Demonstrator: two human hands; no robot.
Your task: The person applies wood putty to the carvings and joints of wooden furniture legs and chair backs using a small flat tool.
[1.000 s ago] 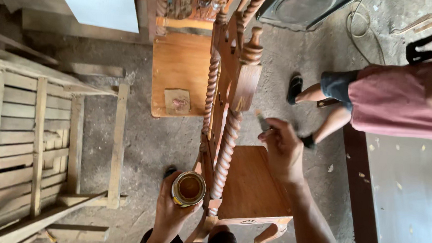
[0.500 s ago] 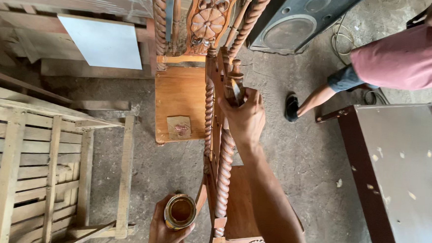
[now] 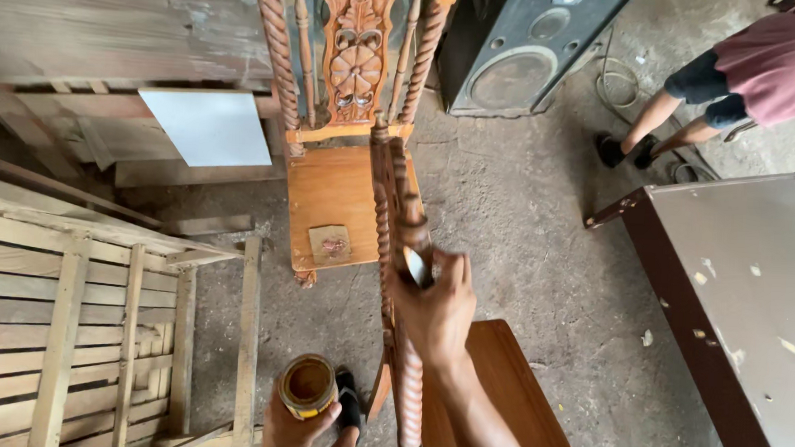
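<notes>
The right hand (image 3: pixel 436 312) was closed around the top of a carved chair back (image 3: pixel 396 223), a twisted, orange-brown wooden frame seen edge-on, with something pale and flat, perhaps a small brush or pad (image 3: pixel 416 266), pinched under the fingers; what it was could not be told. The left hand (image 3: pixel 292 427), low in the view and well apart from the right, was wrapped around a small open tin (image 3: pixel 307 385) held upright, its rim yellow and its inside brown and glossy. The seat (image 3: pixel 506 392) of the chair being worked lay just right of the forearm.

Beyond the hands stood a second chair (image 3: pixel 335 202) of the same make, upright, with spiral posts and a carved floral panel in its back. On its seat lay a small square of worn sandpaper (image 3: pixel 329 244), tan with a reddish smear. To the left a slatted wooden frame (image 3: pixel 75 324) of pale boards lay flat, and behind it a plain white rectangular sheet (image 3: pixel 208 127) leaned against timber. A dark loudspeaker cabinet (image 3: pixel 515 57) stood at the top, cable coiled beside it. At the right was a dark brown tabletop (image 3: pixel 739 278) flecked with pale spots. Another person's legs (image 3: pixel 665 129), in dark shoes, stood on the concrete floor (image 3: pixel 525 212) at the upper right.
</notes>
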